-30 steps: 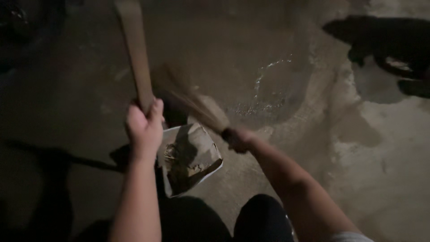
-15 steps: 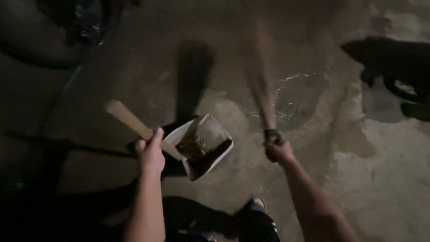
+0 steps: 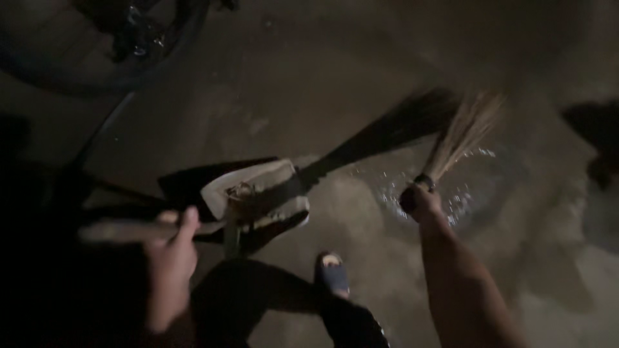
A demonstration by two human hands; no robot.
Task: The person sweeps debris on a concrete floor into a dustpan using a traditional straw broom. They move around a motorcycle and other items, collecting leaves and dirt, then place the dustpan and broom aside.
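My left hand (image 3: 173,248) grips the wooden handle (image 3: 122,230) of a white dustpan (image 3: 258,196), which is lifted off the floor and tilted, with dark dirt and scraps inside. My right hand (image 3: 419,201) is closed around the bound end of a short stick broom (image 3: 459,136), its bristles fanning up and to the right above a wet patch (image 3: 451,187) on the concrete floor. The broom's dark shadow (image 3: 380,132) stretches from the dustpan toward the bristles. My foot in a blue sandal (image 3: 332,270) stands below the dustpan.
The concrete floor is dim and stained. A dark curved object with something shiny in it (image 3: 132,38) lies at the upper left. A dark shape (image 3: 596,138) sits at the right edge. Deep shadow covers the left side.
The dustpan has swung left and tilted flatter, its handle now pointing left. The broom has turned from pointing up to pointing up-right. The view has shifted, showing my sandalled foot.
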